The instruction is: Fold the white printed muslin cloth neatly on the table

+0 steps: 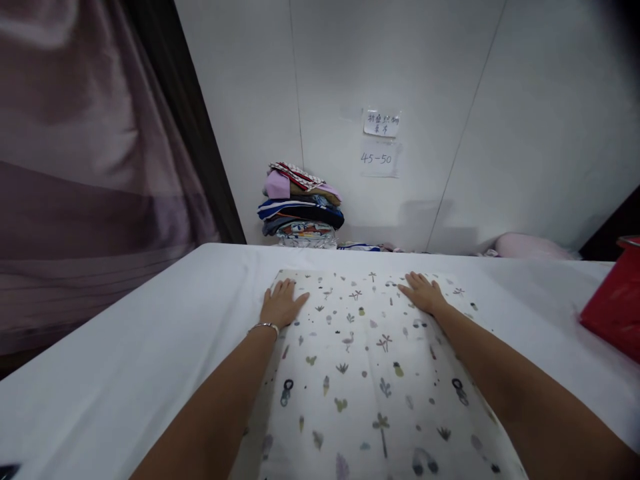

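A white cloth (367,373) printed with small palm trees, flamingos, pineapples and leaves lies spread on the white-covered table (150,347), reaching toward me past the lower edge of the view. My left hand (281,304) rests on its far left part, fingers spread, with a bracelet (265,327) at the wrist. On the far right part lies my right hand (423,292), palm down, fingers apart. Neither hand grips the cloth. Faint creases run along the cloth's middle.
Folded fabrics (303,207) are stacked behind the table's far edge, against a white wall (320,80) with two paper notes (381,143). A red container (615,300) stands at the right. A pinkish curtain (90,167) hangs at the left.
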`<state>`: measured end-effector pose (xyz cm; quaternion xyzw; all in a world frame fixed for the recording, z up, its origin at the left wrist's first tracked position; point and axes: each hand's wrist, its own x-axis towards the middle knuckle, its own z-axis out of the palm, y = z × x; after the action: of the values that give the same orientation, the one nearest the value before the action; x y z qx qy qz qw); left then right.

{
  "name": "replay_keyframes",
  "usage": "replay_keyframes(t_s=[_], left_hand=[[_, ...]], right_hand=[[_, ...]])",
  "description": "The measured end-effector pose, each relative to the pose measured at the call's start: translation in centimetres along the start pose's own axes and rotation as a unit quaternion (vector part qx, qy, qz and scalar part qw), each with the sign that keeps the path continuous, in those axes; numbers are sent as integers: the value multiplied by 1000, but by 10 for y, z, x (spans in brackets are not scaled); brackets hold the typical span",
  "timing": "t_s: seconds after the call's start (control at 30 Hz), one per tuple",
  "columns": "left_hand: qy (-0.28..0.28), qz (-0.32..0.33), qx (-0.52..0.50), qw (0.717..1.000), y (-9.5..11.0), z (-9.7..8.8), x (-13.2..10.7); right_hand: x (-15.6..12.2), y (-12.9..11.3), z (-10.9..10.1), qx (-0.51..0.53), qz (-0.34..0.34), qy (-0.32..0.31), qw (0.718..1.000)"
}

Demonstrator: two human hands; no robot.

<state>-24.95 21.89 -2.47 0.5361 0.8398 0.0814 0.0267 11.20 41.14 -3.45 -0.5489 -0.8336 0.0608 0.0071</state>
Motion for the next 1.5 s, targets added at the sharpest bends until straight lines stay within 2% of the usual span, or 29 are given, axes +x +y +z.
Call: replay_keyframes(t_s=[0.2, 0.27, 0.33, 0.4, 0.5, 0.57, 0.63, 0.7, 0.87, 0.97, 1.03, 1.13, 1.23, 1.4, 1.5], left_hand=[[-17, -1, -3, 1000, 4, -8, 1], [-19, -11, -4, 1000, 7, -16, -3], [-18, -8, -1, 1000, 7, -23, -16], [-19, 28, 8, 999, 3, -26, -42], [-13, 104, 23, 994, -11, -22, -98], [-2, 143, 26, 989, -22, -17, -133], [5, 142, 28, 989, -29, -14, -155], [3, 134, 28, 991, -31, -16, -164], [-16, 125, 31, 992, -19, -29, -159], [-29, 100, 37, 994, -12, -36, -168], [-26, 94, 42, 994, -13, -37, -183], [-21, 104, 39, 994, -23, -35, -212], [-37, 83, 20, 996, -34, -34, -232], [-47, 76, 8, 996, -34, -38, -237], [-32, 59, 10, 998, -34, -38, -241]], right_hand=[[-12, -2, -13, 11, 11, -15, 1000], [-32, 8, -17, -4, 25, 1, 1000], [-64, 27, -15, -29, 30, 29, 999], [-104, 54, -7, -48, 21, 51, 997], [-159, 94, 10, -53, 27, 38, 997], [-184, 112, 20, -46, 34, 37, 998], [-196, 119, 24, -41, 38, 37, 998], [-198, 116, 20, -41, 42, 34, 998], [-199, 92, -2, -57, 54, 18, 997], [-217, 77, -8, -79, 46, 49, 995], [-236, 71, -5, -83, 5, 69, 994], [-263, 69, 6, -52, -37, 35, 997], [-277, 70, 9, -24, -27, 10, 999], [-282, 67, -1, -16, -28, 5, 999], [-291, 74, 2, -23, -20, 34, 999]])
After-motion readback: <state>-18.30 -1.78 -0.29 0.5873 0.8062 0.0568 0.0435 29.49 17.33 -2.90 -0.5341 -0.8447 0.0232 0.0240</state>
